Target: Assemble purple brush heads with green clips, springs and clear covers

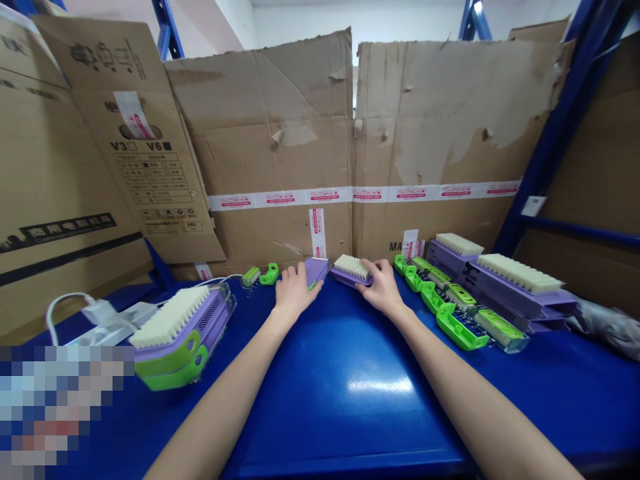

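Both my arms reach toward the back of the blue table. My left hand (296,288) is closed around a purple plastic piece (316,271), with a bit of green at its lower edge. To its right, my right hand (383,287) grips the side of a purple brush (353,267) whose cream bristles face up. The two purple pieces lie close together at their near ends. Just left of my left hand are a small green part (270,274) and a clear-and-green piece (251,277).
Stacked purple brushes (520,273) stand at right, beside rows of green parts (457,328) and clear-and-green pieces (500,327). At left are a purple-and-green brush assembly (175,340) and a white power strip (107,323) with a cable. Cardboard (280,153) walls the back.
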Motion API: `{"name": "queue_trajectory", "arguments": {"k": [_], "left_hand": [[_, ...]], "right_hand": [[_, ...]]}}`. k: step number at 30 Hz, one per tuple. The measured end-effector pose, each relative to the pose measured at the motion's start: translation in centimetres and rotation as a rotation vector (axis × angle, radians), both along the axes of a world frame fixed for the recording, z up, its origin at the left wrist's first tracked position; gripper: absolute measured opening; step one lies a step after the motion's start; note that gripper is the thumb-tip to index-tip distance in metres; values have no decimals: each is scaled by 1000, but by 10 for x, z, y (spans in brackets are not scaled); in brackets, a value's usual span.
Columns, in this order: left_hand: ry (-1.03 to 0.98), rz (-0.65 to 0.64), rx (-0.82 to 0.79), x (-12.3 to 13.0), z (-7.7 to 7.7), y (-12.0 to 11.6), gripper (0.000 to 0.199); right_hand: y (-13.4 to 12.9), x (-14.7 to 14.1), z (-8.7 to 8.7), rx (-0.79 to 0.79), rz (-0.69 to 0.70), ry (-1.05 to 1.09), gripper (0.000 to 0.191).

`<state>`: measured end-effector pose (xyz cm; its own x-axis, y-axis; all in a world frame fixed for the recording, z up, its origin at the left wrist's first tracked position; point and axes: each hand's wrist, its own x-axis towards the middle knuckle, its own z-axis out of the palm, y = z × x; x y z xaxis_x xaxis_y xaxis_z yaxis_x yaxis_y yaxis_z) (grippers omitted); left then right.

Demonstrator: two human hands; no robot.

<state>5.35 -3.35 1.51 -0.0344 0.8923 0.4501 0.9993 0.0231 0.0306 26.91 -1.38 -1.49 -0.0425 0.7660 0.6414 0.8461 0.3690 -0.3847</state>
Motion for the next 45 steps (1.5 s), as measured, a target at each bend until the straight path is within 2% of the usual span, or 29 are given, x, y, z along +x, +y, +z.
{"name": "queue_trajectory", "arguments": {"k": [4, 7, 11, 17, 20, 23, 27, 29, 32, 35, 37, 39, 41, 43, 45], "left_hand": [[72, -27, 56, 3, 1, -1, 66], [173, -94, 125, 7, 0, -2, 69], [297, -221, 207, 18, -1, -2, 65], [422, -441, 237, 42, -1, 9, 68], [470, -576, 191, 54, -1, 15, 62], [508, -647, 141, 64, 2, 21, 57], [547, -661, 78, 69, 16, 29, 53], [562, -659, 84, 67, 24, 32, 54], [555, -686, 116, 61, 35, 32, 57], [505, -685, 133, 55, 43, 29, 59], [444, -660, 141, 54, 49, 27, 60], [397, -647, 131, 56, 58, 23, 61], [401, -658, 87, 60, 69, 20, 61], [412, -675, 22, 63, 82, 16, 62], [386, -716, -55, 65, 94, 12, 67]], "right_hand": [[-2, -2, 4, 48, 10, 50, 57], [2, -1, 3, 78, 21, 116, 56], [8, 2, -4, 126, 129, 201, 57], [6, 6, -5, 12, 260, 218, 61], [6, 9, -5, -22, 260, 231, 62], [11, 16, -10, -106, 216, 274, 69], [16, 27, -16, -272, 177, 276, 91], [16, 31, -16, -339, 180, 250, 90], [12, 35, -10, -344, 167, 178, 83], [7, 34, -5, -252, 145, 117, 81], [6, 31, -2, -103, 113, 136, 85], [5, 27, 3, 85, 107, 155, 96], [3, 22, 10, 205, 187, 146, 105], [1, 17, 17, 214, 306, 186, 105], [-2, 11, 23, 158, 378, 310, 101]]}}
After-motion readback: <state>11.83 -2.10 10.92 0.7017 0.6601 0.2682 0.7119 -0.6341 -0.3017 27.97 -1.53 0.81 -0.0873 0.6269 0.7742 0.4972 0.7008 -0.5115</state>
